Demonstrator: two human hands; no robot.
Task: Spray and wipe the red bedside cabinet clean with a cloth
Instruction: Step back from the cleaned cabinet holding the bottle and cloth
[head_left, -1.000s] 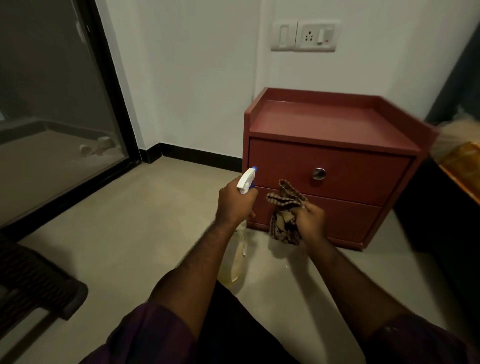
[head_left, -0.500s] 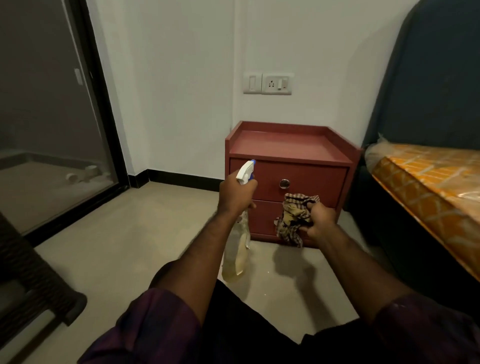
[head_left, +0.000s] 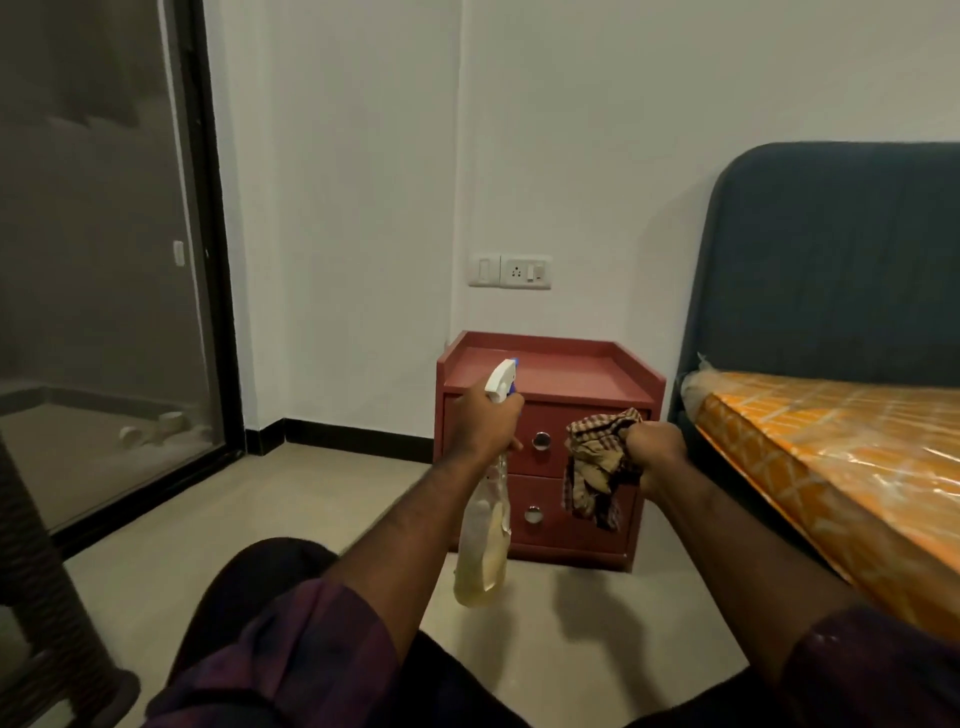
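The left hand is closing its grip round the spray bottle and the right hand is clutching the cloth, both short of the red bedside cabinet beside the bed, so spraying and wiping are seemingly both waiting.

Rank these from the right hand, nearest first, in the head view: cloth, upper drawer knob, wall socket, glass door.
1. cloth: gripped in the right hand, hanging at its left.
2. upper drawer knob: on the cabinet front, left of the cloth.
3. wall socket: on the wall above the cabinet.
4. glass door: far left of the room.
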